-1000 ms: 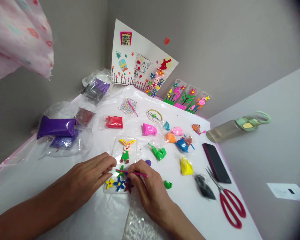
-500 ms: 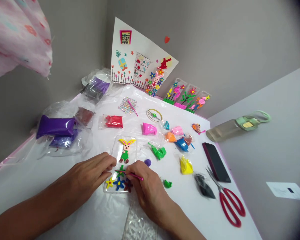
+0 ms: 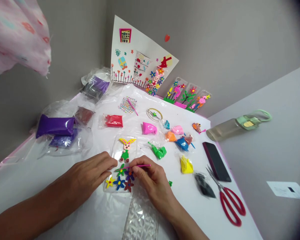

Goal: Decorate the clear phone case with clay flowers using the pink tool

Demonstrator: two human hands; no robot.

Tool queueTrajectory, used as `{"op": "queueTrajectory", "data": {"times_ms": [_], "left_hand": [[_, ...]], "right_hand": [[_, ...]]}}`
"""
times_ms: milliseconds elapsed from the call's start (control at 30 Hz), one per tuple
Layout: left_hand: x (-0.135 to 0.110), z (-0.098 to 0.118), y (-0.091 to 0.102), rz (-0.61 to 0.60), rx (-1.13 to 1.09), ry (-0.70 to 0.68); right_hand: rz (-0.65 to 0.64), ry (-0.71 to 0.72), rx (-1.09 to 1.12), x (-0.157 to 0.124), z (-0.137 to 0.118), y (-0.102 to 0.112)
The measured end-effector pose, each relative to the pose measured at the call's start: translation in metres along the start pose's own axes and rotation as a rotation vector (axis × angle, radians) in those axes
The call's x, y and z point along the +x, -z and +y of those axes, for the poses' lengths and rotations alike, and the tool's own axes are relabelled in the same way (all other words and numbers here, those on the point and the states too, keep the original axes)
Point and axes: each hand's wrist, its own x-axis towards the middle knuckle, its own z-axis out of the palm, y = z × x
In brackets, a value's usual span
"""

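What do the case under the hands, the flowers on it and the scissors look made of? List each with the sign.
Case: clear glossy plastic, it seems; the white table shows through it.
Flowers: matte, soft-looking modelling clay, probably; same flat colours as the bagged lumps nearby.
Scissors: grey metal-looking blades, with glossy red handles that look like plastic.

Clear glossy plastic phone case [image 3: 116, 151], matt soft clay flowers [image 3: 120, 180]; crinkly shiny clay bags [image 3: 62, 133]; scissors [image 3: 227, 196] metal blades, red plastic handles

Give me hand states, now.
Left hand: open, fingertips resting on the clear phone case.
Right hand: pinching the thin pink stick.
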Motion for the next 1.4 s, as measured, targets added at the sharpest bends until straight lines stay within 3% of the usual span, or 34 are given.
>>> {"op": "queueTrajectory", "data": {"times_ms": [133, 333, 633, 800, 1033, 1400], "left_hand": [[-0.0012, -0.0014, -0.0014, 0.004, -0.036, -0.004], [-0.0005, -0.0001, -0.0012, -0.004, -0.080, 0.001], [-0.0009, -0.0018, -0.0004, -0.050, -0.055, 0.029], [-0.0005, -0.0007, -0.0004, -0.005, 0.014, -0.011], [0.0001, 0.0014, 0.0016, 0.017, 0.054, -0.012], [0.0003, 0.0013, 0.0006, 0.052, 0.075, -0.058]], "right_hand": [[0.011, 0.078, -0.126, -0.0015, -0.0032, -0.0024], [0.072, -0.007, -0.044, -0.0008, -0.0019, -0.0038], [0.044, 0.020, 0.017, -0.0022, 0.0021, -0.0044], [0.076, 0.065, -0.027, -0.0007, 0.0008, -0.0009], [-0.039, 0.093, -0.130, -0.0062, -0.0026, 0.0022], [-0.064, 0.109, -0.155, -0.0075, -0.0068, 0.0019]]}}
